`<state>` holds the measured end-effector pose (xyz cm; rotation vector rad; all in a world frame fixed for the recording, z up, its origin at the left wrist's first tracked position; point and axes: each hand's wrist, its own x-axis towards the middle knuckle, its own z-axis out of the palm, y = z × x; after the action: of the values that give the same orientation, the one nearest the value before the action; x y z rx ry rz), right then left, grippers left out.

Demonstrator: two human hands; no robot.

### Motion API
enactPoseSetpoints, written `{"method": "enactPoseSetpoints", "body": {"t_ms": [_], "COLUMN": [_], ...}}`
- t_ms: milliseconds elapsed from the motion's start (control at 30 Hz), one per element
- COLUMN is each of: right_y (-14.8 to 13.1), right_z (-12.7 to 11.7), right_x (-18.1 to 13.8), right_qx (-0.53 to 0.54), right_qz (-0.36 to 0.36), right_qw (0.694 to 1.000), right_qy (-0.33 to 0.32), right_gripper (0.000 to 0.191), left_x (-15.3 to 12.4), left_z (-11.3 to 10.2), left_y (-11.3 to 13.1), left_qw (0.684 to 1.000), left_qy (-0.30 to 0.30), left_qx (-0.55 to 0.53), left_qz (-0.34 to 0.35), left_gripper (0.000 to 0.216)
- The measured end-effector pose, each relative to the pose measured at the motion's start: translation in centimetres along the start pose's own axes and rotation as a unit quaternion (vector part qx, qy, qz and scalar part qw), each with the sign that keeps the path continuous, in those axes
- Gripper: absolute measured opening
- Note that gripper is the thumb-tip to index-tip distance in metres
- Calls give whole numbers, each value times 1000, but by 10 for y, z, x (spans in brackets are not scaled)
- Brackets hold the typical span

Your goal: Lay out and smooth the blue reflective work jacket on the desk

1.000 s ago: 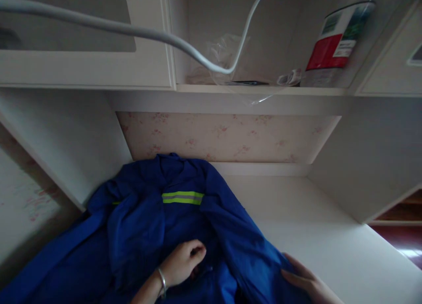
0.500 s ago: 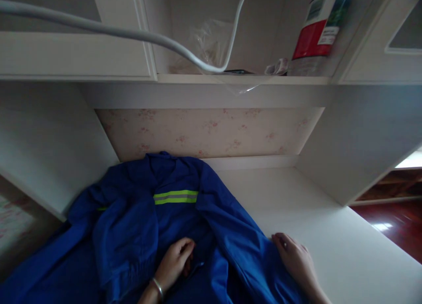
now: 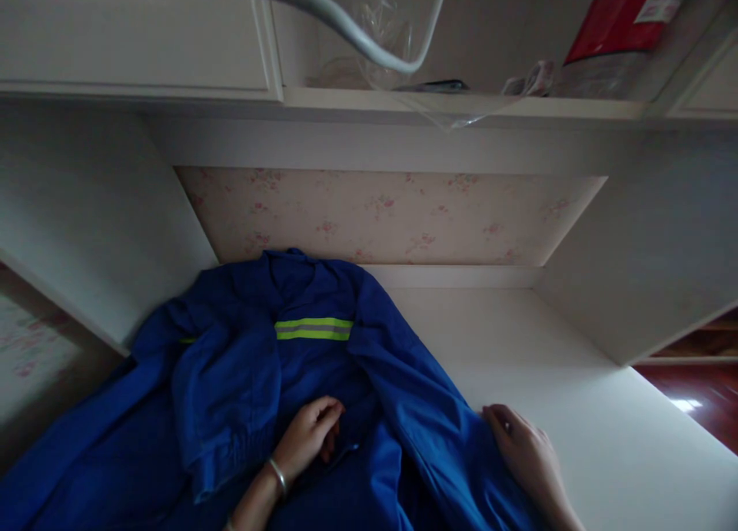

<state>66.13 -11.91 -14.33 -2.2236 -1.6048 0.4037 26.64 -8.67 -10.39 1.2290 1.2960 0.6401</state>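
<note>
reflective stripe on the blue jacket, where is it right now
In the head view, the reflective stripe crosses the blue jacket left of centre, above the left hand.

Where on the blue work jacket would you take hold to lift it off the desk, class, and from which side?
Probably at the collar of the blue work jacket, coming from above at the far end. It lies bunched there against the back wall, above the reflective stripe. The left hand rests mid-front and the right hand presses the jacket's right edge on the desk.
</note>
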Motion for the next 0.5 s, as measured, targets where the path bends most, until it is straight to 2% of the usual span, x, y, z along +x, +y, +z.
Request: {"method": "enactPoseSetpoints", "body": {"t_ms": [500], "right_y": [-3], "right_z": [-2], "right_x": [-1], "right_qx": [2], "right_qz": [5], "right_qw": [1000], "right_qy": [6], "right_gripper": [47], "left_x": [3], "left_z": [0], "left_y": [-3], "left_qw": [1000], "left_qy": [3], "left_qx": [-9], "left_qz": [-1], "left_gripper": [58]}}
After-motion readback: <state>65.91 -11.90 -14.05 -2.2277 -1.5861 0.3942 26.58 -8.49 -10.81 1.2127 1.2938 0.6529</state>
